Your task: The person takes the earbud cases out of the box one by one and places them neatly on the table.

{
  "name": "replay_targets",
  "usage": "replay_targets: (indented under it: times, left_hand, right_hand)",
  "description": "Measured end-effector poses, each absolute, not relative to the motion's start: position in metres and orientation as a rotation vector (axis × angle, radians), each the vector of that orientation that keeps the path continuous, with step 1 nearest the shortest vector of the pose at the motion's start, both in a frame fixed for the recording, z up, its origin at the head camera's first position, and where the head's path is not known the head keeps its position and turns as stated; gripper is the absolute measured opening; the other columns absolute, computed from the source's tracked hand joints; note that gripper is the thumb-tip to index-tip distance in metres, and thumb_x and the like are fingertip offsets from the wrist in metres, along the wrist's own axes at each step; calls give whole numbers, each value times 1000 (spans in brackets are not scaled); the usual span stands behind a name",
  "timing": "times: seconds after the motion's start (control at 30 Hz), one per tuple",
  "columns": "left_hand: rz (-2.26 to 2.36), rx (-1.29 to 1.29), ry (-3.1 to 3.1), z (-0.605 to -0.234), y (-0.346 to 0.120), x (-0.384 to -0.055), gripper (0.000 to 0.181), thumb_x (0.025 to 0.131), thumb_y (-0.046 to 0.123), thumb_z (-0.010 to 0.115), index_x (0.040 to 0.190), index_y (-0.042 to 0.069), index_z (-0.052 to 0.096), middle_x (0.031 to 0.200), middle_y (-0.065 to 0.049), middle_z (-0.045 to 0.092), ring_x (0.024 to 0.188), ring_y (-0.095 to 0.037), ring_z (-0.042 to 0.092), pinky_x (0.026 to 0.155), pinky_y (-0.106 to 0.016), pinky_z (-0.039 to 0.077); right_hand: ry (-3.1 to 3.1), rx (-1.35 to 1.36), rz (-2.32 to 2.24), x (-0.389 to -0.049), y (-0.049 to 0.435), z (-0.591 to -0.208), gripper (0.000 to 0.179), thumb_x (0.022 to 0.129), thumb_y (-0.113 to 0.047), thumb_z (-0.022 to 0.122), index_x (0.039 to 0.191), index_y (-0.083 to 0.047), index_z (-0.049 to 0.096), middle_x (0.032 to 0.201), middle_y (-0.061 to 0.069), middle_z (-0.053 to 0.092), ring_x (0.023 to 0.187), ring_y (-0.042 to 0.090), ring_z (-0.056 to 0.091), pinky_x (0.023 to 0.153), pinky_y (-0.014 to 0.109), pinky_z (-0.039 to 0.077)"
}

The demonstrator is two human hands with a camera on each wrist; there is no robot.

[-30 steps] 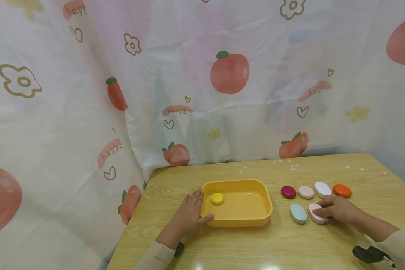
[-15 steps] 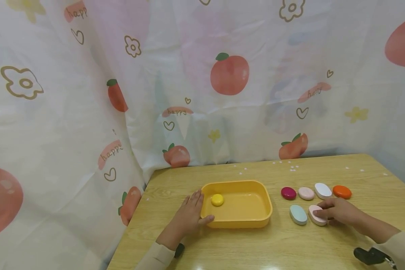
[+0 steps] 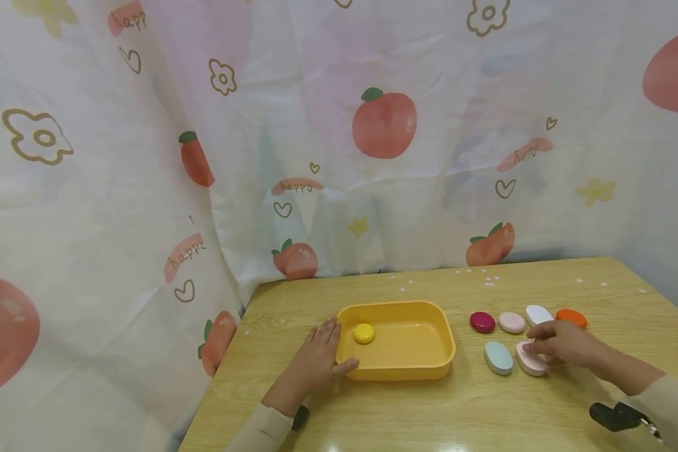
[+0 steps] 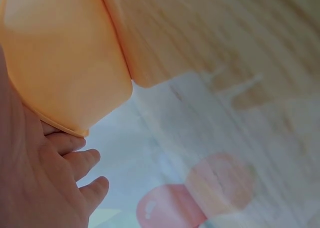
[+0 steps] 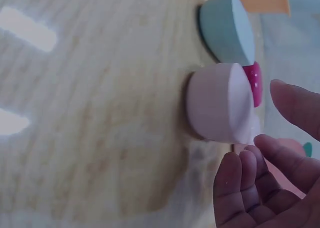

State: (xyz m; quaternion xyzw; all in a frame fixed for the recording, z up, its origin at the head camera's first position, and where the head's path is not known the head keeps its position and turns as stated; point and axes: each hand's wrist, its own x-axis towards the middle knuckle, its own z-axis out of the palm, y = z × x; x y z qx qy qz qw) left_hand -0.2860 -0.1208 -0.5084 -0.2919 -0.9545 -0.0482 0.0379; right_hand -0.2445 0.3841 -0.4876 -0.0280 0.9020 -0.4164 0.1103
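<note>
My left hand point(image 3: 313, 361) rests against the left end of a yellow plastic tray point(image 3: 397, 370), fingers straight along its outer wall and thumb at the front corner. Inside the tray sits a round yellow soap point(image 3: 364, 333). In the right wrist view my right hand point(image 5: 272, 185) has thumb and fingers spread apart, just beyond a pale pink oval soap point(image 5: 212, 102) that stands on the table. A mint-green oval soap point(image 3: 498, 358) lies left of the pink one. The head view shows the right fingers overlapping the pink soap's upper right side.
Behind these two, a row holds a magenta soap point(image 3: 483, 322), another light pink soap point(image 3: 511, 322), a white soap point(image 3: 539, 316) and an orange soap point(image 3: 572, 318). Small white spots mark the far part of the wooden table point(image 3: 407, 414). A fruit-print curtain point(image 3: 328, 226) hangs behind.
My right fingers have let go of the pale pink soap and risen slightly away from it; that soap stays in place. The left hand and the tray have not moved.
</note>
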Motion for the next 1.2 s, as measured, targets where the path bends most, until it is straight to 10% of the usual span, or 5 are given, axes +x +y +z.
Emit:
replay_targets:
  times: [1.2]
  left_hand:
    - [-58, -892, -2936, -506, -121, -289, 98, 93, 74, 23, 153, -2, 21, 160, -16, 15, 146, -27, 16, 115, -50, 17]
  right_hand:
    - [2669, -436, -1255, -302, 301, -445, 48, 91, -22, 71, 117, 16, 59, 108, 18, 65, 99, 31, 61, 79, 40, 54]
